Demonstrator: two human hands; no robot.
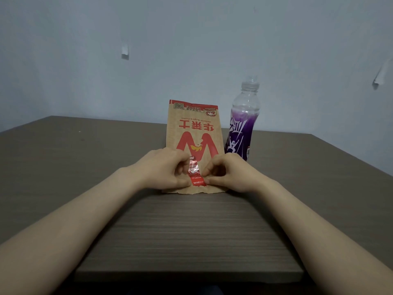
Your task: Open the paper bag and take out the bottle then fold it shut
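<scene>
Two curled hands, left hand (164, 167) and right hand (228, 172), fingertips pinched on flat paper bag's (192, 133) glossy red sticker (194, 172).

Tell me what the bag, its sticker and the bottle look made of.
Flat brown printed paper bag: matte kraft paper, creased. Red seal sticker: glossy, likely plastic film, catching light. Clear purple-labelled bottle: transparent plastic, probably.
</scene>
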